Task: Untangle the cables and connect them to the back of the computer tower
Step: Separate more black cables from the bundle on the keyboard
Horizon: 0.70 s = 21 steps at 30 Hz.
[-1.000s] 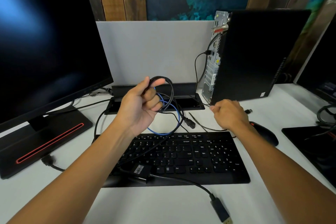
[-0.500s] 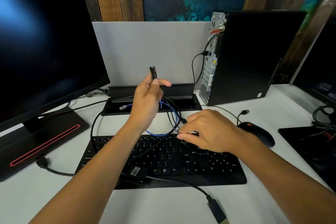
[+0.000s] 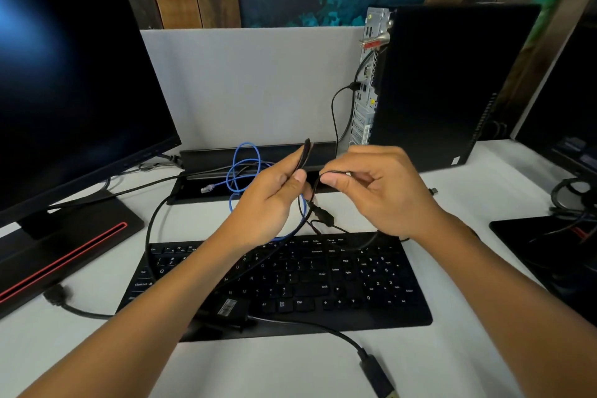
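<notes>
My left hand [image 3: 269, 200] grips a folded black cable [image 3: 305, 153] whose bend sticks up above my thumb. Just to its right, my right hand [image 3: 376, 186] pinches a thinner black cable [image 3: 315, 186] that drops to a dark plug [image 3: 323, 215] hanging over the keyboard's top edge. A blue network cable [image 3: 240, 168] loops behind my left hand, its clear plug lying on the black cable tray [image 3: 193, 192]. The black computer tower [image 3: 452, 84] stands at the back right, its rear panel [image 3: 366, 84] facing left with one black cable plugged in.
A black keyboard [image 3: 290, 281] lies under my forearms. A large monitor [image 3: 71, 74] on a red-striped stand fills the left. A display cable with a big plug [image 3: 376, 375] runs across the front. A second monitor base and cables sit at the right edge.
My right hand rose from the keyboard, taking up a thin black cable, and now sits close beside my left. My left hand lowered slightly, and the blue loop now shows behind it.
</notes>
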Available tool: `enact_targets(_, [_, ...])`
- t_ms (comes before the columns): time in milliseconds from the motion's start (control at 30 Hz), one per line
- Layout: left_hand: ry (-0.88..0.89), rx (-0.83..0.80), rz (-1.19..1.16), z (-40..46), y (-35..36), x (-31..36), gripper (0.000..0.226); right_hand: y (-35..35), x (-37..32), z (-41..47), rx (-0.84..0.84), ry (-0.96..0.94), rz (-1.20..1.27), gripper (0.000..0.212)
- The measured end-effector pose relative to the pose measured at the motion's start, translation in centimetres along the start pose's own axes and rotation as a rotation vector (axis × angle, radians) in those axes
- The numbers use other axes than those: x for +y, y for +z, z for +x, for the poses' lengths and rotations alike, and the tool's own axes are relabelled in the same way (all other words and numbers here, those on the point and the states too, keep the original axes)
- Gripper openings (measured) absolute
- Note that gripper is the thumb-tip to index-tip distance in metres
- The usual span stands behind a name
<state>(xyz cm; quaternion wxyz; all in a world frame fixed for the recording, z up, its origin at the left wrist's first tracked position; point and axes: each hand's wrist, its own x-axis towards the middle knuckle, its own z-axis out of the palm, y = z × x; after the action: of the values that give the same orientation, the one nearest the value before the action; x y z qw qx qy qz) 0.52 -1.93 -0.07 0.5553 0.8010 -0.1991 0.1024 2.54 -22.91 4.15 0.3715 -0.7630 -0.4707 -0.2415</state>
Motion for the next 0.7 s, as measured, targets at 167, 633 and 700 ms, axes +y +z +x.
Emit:
enact_targets(167, [-0.023,0.023,-0.147,-1.0,-0.6,0.6,0.038,1.2,0.8,0.0,-0.071,0.117,0.168,0.013])
enact_targets(633, [-0.073,-0.015,-0.469,-1.0,-0.4,-0.1,0.036,4.0,2.5,0.5,0.038,0.327,0.225,0.018])
enact_targets(700, [-0.078,-0.031,-0.508,-0.9,-0.5,-0.2,0.034,4.0,2.8,0.6,-0.001,0.416,0.256,0.032])
